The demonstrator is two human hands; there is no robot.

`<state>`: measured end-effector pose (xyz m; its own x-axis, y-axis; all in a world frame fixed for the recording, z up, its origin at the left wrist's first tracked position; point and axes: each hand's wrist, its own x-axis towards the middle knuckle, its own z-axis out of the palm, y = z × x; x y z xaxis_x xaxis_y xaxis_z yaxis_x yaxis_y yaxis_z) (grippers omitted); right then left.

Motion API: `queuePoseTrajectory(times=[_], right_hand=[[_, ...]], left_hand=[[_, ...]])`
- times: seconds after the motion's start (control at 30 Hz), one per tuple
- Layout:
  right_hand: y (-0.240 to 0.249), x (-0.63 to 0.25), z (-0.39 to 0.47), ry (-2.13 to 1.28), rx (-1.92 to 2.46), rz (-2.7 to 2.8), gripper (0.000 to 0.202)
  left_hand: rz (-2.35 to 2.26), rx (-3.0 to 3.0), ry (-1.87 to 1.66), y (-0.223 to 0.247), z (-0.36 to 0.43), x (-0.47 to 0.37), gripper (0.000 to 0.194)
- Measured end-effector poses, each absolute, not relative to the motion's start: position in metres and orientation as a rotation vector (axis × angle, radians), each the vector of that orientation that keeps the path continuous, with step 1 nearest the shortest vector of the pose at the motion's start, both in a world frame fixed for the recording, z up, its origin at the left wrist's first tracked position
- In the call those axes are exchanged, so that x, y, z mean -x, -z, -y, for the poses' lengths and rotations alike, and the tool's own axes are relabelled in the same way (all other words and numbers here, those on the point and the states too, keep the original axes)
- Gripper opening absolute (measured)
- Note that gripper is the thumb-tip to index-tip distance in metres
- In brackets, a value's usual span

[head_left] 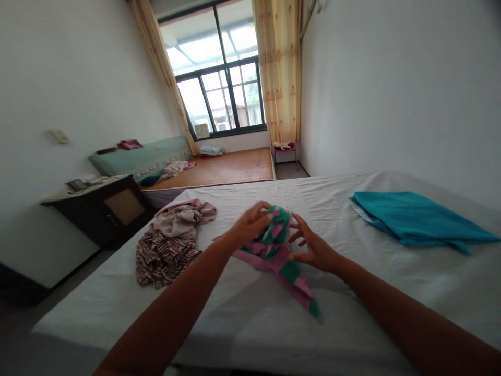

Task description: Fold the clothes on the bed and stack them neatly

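Note:
A pink and green patterned cloth (288, 271) lies bunched on the white-covered bed, with one pointed end trailing toward me. My left hand (254, 223) pinches a raised fold of it, fingers closed on the fabric. On the other side of that fold is my right hand (309, 244), its fingers apart and curved, close beside the cloth. Whether the right fingertips touch the fabric I cannot tell. What kind of garment or cloth it is does not show.
Crumpled clothes (168, 245), beige and brown-striped, lie at the left on the white sheet (235, 313). A folded teal cloth (418, 216) rests at the right. Beyond stand a dark cabinet (105, 206), a second bed (235, 167) and a small stool (285, 150) near the window.

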<state>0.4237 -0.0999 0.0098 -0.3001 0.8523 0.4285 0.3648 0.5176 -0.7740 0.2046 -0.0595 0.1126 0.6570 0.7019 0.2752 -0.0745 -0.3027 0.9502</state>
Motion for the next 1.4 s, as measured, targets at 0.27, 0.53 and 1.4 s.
queuePoseTrajectory(times=[0.27,0.53,1.4], right_hand=[[-0.026,-0.488,0.07,-0.67,1.09,1.072,0.023],[-0.003,-0.539,0.049,-0.826,1.296,1.027,0.038],[-0.004,-0.542,0.052,-0.823,1.187,1.08,0.056]], left_hand=[[-1.026,-2.295,-0.829,-0.089,0.018,-0.189,0.034],[-1.242,-2.676,-0.349,-0.028,0.007,-0.205,0.045],[-0.657,-2.949,-0.284,-0.018,0.069,-0.259,0.036]])
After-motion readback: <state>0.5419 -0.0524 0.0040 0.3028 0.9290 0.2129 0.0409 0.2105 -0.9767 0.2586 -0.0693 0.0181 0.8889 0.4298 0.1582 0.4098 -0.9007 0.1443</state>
